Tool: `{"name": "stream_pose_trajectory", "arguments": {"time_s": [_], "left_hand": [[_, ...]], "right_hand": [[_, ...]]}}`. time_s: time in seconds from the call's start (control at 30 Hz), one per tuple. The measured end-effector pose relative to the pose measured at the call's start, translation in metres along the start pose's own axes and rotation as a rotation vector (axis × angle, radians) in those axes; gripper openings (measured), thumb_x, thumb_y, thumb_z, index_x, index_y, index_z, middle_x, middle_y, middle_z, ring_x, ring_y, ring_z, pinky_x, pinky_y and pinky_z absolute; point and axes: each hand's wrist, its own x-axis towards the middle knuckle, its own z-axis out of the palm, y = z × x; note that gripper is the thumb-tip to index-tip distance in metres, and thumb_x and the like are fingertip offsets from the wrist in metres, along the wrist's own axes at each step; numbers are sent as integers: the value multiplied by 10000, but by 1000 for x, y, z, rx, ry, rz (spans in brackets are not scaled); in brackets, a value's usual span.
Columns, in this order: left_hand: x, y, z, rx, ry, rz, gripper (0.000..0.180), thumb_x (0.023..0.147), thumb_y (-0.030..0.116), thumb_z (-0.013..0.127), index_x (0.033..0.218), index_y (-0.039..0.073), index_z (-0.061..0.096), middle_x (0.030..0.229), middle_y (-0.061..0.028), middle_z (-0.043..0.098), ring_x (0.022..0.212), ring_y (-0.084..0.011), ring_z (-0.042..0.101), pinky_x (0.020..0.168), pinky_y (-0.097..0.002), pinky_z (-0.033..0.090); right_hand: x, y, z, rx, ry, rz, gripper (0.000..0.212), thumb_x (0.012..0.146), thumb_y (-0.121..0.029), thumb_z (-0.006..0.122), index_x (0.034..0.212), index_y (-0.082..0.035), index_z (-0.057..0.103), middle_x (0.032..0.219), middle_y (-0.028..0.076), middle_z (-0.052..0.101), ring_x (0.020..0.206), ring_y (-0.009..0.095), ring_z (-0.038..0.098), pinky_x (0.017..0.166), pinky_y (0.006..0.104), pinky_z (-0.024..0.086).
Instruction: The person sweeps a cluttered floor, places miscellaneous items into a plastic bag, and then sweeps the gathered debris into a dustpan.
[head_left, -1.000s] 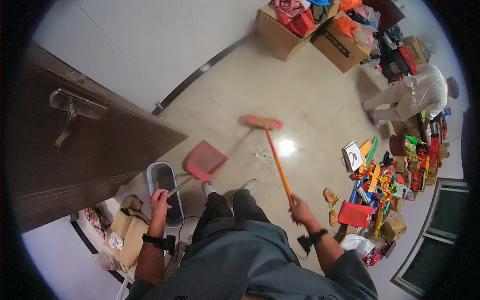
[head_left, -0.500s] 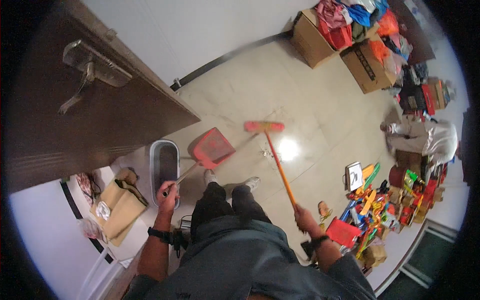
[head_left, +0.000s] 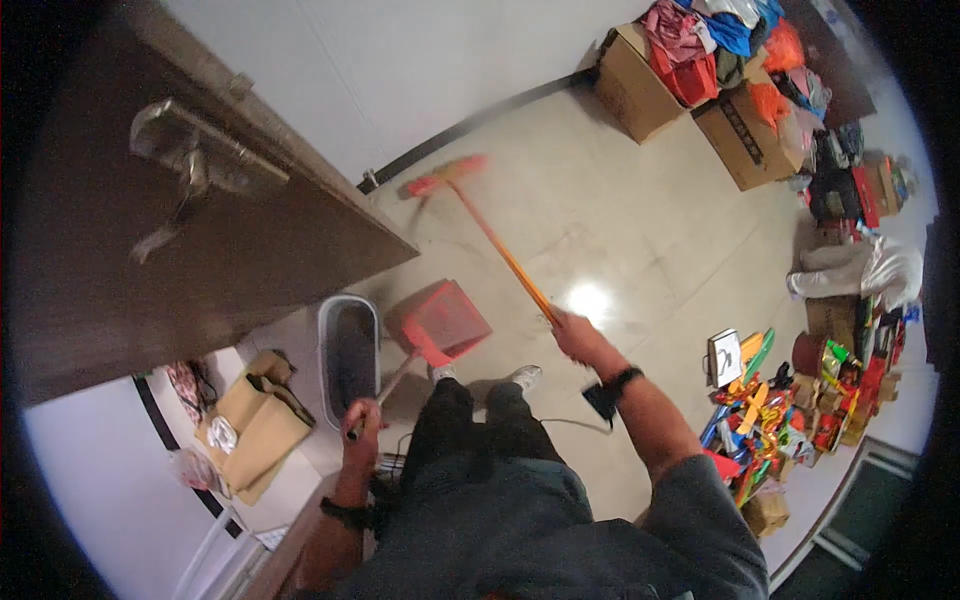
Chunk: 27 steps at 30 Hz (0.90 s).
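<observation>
My right hand is closed round the orange handle of a broom. The broom's pink-red head, smeared by motion, is at the far left near the wall's foot, beyond the door's edge. In my left hand is the handle of a red long-handled dustpan. Its pan is just ahead of my feet, close to the floor; whether it touches cannot be told. Faint dark smudges mark the pale tiled floor ahead.
A grey bin stands beside the dustpan, and a brown door juts in at left. Brown paper bags lie behind the bin. Cardboard boxes stand far right. Toys and packages are heaped at right, near another person.
The broom has swung far and left toward the wall, with my right arm reaching forward. The dustpan and left hand have shifted slightly right and down in view.
</observation>
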Motion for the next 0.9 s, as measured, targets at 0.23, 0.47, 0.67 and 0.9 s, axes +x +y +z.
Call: {"name": "stream_pose_trajectory", "arguments": {"time_s": [0.23,0.47,0.67,0.9], "left_hand": [[-18,11,-19,-17,-168,246,176,879,146,498,758,19,502,882,-75,496,717,-135,518,648,-302,491],[-14,19,-22,118,-180,358,150,869,120,519,769,12,491,842,-96,503,655,-126,520,618,-277,462],[-15,25,-24,28,-163,372,148,874,101,504,754,19,478,802,-75,495,654,-115,511,610,-275,462],[-22,37,-23,119,-147,367,149,863,101,520,745,20,476,803,-54,498,653,-101,499,602,-260,452]], "right_hand": [[121,-76,4,117,-232,173,232,790,-46,407,989,20,507,717,259,570,653,401,567,572,457,461],[33,7,9,-240,-214,9,540,738,18,434,1261,-73,335,712,242,571,640,393,572,564,471,464],[-68,-3,-87,-297,-395,128,536,766,-26,464,1273,-118,316,658,219,557,614,393,562,526,483,435],[-28,4,-49,-184,-324,131,421,794,-55,453,1210,-77,393,706,211,574,652,400,566,559,479,445]]}}
